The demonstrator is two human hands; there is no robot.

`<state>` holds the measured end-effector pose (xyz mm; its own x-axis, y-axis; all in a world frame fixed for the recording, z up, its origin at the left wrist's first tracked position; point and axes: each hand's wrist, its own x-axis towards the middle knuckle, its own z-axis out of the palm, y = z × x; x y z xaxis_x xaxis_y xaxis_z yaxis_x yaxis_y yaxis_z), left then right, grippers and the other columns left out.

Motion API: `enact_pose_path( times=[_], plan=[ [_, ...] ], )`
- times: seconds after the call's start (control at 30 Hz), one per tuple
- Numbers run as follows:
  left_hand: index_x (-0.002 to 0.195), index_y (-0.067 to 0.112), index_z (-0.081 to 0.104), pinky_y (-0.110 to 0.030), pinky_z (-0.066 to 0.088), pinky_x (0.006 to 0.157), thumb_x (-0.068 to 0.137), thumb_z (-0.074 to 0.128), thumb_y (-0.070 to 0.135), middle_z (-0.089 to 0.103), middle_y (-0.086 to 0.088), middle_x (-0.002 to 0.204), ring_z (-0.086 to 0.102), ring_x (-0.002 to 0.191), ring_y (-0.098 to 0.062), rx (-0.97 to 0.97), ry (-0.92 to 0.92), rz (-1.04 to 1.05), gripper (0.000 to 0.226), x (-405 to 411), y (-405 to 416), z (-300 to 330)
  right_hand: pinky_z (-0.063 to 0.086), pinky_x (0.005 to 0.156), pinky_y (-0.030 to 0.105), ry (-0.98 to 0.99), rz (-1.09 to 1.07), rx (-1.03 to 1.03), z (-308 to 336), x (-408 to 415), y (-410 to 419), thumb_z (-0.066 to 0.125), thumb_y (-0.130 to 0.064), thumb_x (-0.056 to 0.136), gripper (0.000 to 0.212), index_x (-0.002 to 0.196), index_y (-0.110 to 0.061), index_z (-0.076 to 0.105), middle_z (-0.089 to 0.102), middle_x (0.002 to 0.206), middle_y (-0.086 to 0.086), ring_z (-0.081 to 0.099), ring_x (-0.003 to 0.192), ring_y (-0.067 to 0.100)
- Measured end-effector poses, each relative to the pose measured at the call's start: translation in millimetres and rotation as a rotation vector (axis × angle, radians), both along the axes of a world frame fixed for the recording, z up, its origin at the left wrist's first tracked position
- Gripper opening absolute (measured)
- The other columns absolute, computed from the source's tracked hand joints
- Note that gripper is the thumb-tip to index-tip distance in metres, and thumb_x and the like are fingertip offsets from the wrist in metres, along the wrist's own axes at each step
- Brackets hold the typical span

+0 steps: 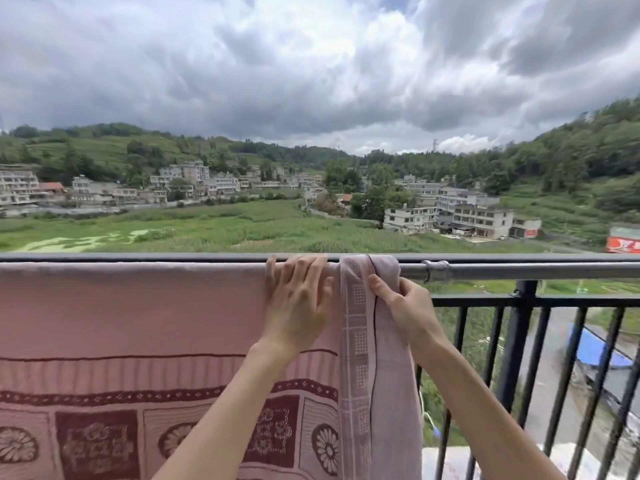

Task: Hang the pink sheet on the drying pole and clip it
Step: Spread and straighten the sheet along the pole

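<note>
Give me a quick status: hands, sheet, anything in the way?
Left hand flat on pink sheet, right hand gripping its bunched edge. Sheet draped over drying pole. No clip visible. Pole joint just right of the bunch.

My left hand (298,303) and right hand (405,306) are bare, no gloves, rings, watch or bands at the wrists, forearms uncovered right down to the frame edge, no sleeves in view.
</note>
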<state>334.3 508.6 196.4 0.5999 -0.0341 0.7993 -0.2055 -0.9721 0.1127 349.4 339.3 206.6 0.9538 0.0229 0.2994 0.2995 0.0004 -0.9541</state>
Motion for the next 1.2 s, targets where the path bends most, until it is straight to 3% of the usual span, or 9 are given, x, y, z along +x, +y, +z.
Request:
enact_pose_path(
  times=[0.13, 0.27, 0.37, 0.53, 0.73, 0.87, 1.03, 1.13, 1.2],
  plan=[
    [0.121, 0.024, 0.052, -0.036, -0.004, 0.109, 0.085, 0.009, 0.051, 0.055, 0.005, 0.119, 0.041, 0.119, -0.018, -0.079, -0.017, 0.13, 0.062, 9.9, -9.4, -1.6, 0.055, 0.063, 0.023, -0.009, 0.101, -0.098, 13.8, 2.3, -19.1, 0.067, -0.028, 0.084, 0.016, 0.085, -0.012, 0.064, 0.069, 0.083, 0.002, 0.065, 0.072, 0.012],
    [0.12, 0.024, 0.05, -0.038, -0.002, 0.11, 0.082, 0.004, 0.055, 0.052, 0.0, 0.121, 0.037, 0.12, -0.021, -0.095, 0.012, 0.218, 0.068, 11.3, -20.4, -0.7, 0.054, 0.067, 0.028, -0.134, 0.117, -0.271, 25.3, 8.1, -39.3, 0.066, -0.027, 0.085, 0.015, 0.082, -0.012, 0.066, 0.068, 0.081, 0.003, 0.064, 0.076, 0.017],
    [0.119, 0.025, 0.05, -0.036, -0.006, 0.11, 0.079, 0.003, 0.055, 0.052, 0.0, 0.122, 0.036, 0.122, -0.022, -0.123, 0.035, 0.258, 0.069, 12.3, -28.7, -0.7, 0.052, 0.063, 0.019, -0.24, 0.054, -0.302, 24.3, 9.6, -55.6, 0.061, -0.023, 0.089, 0.019, 0.092, -0.008, 0.073, 0.069, 0.075, -0.001, 0.064, 0.07, 0.014],
    [0.115, 0.024, 0.051, -0.038, -0.007, 0.112, 0.079, 0.007, 0.052, 0.052, 0.0, 0.117, 0.037, 0.12, -0.02, -0.143, 0.008, 0.266, 0.064, 14.0, -32.1, 2.9, 0.055, 0.067, 0.049, -0.321, 0.003, -0.236, 18.8, 10.6, -70.5, 0.058, -0.015, 0.09, 0.018, 0.084, -0.01, 0.074, 0.073, 0.074, 0.011, 0.065, 0.073, 0.04],
    [0.113, 0.025, 0.049, -0.038, -0.008, 0.113, 0.079, 0.005, 0.053, 0.048, 0.0, 0.116, 0.034, 0.122, -0.02, -0.174, 0.018, 0.279, 0.063, 16.5, -34.2, 3.6, 0.055, 0.058, 0.025, -0.298, 0.054, -0.281, 12.8, 16.2, -87.5, 0.057, -0.012, 0.09, 0.015, 0.082, -0.009, 0.069, 0.069, 0.07, 0.002, 0.064, 0.06, 0.012],
    [0.113, 0.023, 0.049, -0.038, -0.008, 0.113, 0.079, 0.006, 0.053, 0.048, -0.002, 0.116, 0.034, 0.121, -0.021, -0.182, 0.012, 0.28, 0.063, 14.6, -34.7, 0.5, 0.056, 0.066, 0.035, -0.293, 0.053, -0.272, -5.2, 12.2, -79.5, 0.057, -0.015, 0.09, 0.016, 0.08, -0.011, 0.069, 0.068, 0.071, 0.001, 0.064, 0.067, 0.016],
    [0.111, 0.021, 0.051, -0.038, -0.008, 0.113, 0.08, 0.008, 0.053, 0.05, -0.001, 0.113, 0.036, 0.119, -0.022, -0.177, -0.011, 0.26, 0.062, 18.0, -33.0, -1.0, 0.053, 0.061, 0.026, -0.417, 0.069, -0.212, -7.2, -7.9, -51.5, 0.059, -0.023, 0.089, 0.009, 0.086, -0.019, 0.067, 0.067, 0.07, -0.005, 0.063, 0.065, 0.011],
    [0.11, 0.02, 0.053, -0.04, -0.004, 0.113, 0.081, 0.01, 0.052, 0.052, -0.002, 0.11, 0.039, 0.117, -0.023, -0.185, -0.027, 0.266, 0.061, 18.3, -34.7, 0.0, 0.051, 0.065, 0.023, -0.322, 0.092, -0.327, -3.5, -0.4, -34.7, 0.06, -0.03, 0.088, 0.022, 0.085, -0.012, 0.072, 0.069, 0.071, -0.003, 0.064, 0.068, 0.011],
    [0.11, 0.02, 0.054, -0.038, -0.005, 0.112, 0.081, 0.011, 0.052, 0.052, -0.002, 0.109, 0.039, 0.116, -0.023, -0.184, -0.026, 0.261, 0.06, 17.6, -33.2, -1.1, 0.055, 0.072, 0.033, -0.218, 0.094, -0.301, -2.6, 5.2, -23.1, 0.062, -0.037, 0.085, 0.028, 0.082, -0.011, 0.071, 0.072, 0.072, 0.001, 0.068, 0.07, 0.017]
  ],
)
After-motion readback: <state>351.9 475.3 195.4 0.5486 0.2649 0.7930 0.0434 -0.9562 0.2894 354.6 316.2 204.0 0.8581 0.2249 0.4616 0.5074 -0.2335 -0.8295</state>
